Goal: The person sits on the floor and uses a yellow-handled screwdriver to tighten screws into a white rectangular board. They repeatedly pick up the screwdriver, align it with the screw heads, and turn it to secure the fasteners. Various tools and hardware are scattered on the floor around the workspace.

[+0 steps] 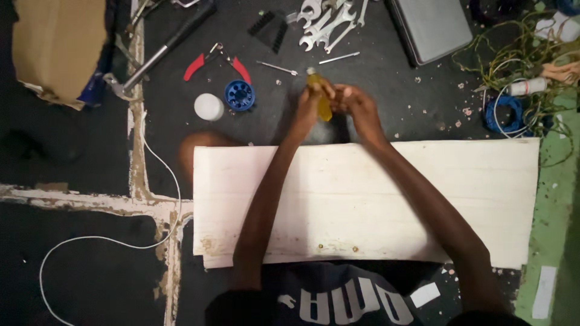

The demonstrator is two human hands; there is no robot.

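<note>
Fingers of the left hand [309, 102] wrapped tight round a yellow screwdriver handle [322, 99] — upright, just past the far edge of the white board [362, 199] | right hand [356, 105] curled shut against the same handle | near — blue spool [240, 95], white cap [209, 107], red pliers [216, 62], wrenches [326, 24].
</note>
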